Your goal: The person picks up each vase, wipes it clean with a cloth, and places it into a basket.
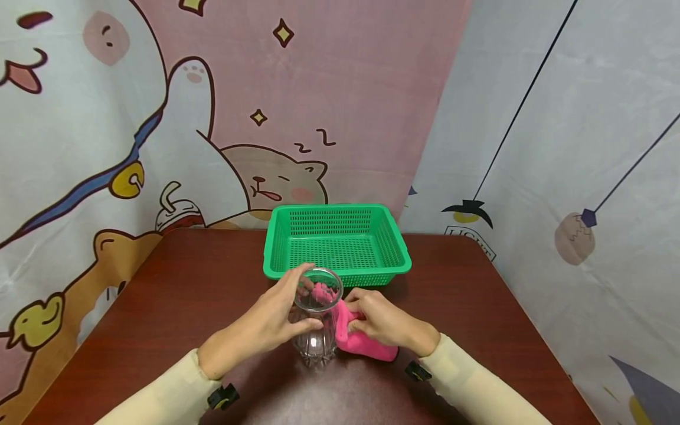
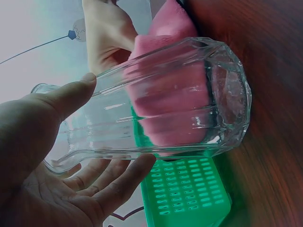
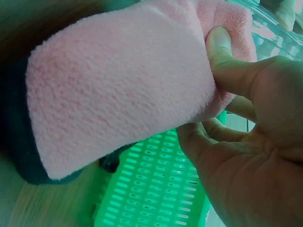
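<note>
Near the middle of the table, my left hand point(image 1: 260, 321) holds a clear, ribbed glass vase point(image 1: 316, 342), thumb on one side of its upper part and fingers on the other. The left wrist view shows the vase point(image 2: 229, 94) with a faceted, thick base. My right hand point(image 1: 385, 319) pinches a pink plush cloth point(image 1: 374, 348) between thumb and fingers. Folded cloth lies against the vase's right side, seen through the glass in the left wrist view. In the right wrist view the cloth point(image 3: 123, 90) hangs from the fingers and has a dark edge.
Just beyond the hands stands a green perforated plastic basket point(image 1: 393, 273) on the dark reddish-brown table point(image 1: 212, 277). A printed cartoon curtain point(image 1: 361, 106) hangs behind and beside the table. Dark wrist mounts sit on both sleeves.
</note>
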`<state>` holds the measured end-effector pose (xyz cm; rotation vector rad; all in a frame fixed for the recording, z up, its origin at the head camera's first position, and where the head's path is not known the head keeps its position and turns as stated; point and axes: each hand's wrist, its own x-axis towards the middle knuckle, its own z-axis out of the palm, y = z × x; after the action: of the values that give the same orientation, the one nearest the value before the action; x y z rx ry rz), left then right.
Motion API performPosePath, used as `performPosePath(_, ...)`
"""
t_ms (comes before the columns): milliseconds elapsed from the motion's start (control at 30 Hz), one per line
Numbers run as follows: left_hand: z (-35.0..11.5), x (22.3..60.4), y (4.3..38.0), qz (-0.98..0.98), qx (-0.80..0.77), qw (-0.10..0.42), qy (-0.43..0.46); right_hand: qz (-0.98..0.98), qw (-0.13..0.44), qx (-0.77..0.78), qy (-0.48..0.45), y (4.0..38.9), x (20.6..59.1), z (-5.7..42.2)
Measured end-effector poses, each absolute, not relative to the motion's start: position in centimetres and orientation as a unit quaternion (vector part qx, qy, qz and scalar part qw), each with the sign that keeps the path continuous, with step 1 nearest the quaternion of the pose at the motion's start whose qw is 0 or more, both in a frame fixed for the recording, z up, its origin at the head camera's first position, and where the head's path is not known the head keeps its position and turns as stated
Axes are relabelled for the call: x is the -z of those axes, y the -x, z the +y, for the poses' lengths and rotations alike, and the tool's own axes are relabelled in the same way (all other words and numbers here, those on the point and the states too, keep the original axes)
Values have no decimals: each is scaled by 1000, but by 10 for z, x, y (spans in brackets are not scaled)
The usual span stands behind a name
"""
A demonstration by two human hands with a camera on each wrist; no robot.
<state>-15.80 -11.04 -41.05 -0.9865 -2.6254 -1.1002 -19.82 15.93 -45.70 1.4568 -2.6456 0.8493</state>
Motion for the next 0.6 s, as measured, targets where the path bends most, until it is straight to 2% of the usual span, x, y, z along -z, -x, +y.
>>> performPosePath(600,-109,409,157,-873,355,75,327,-849,3,-236,-473,198,467,158)
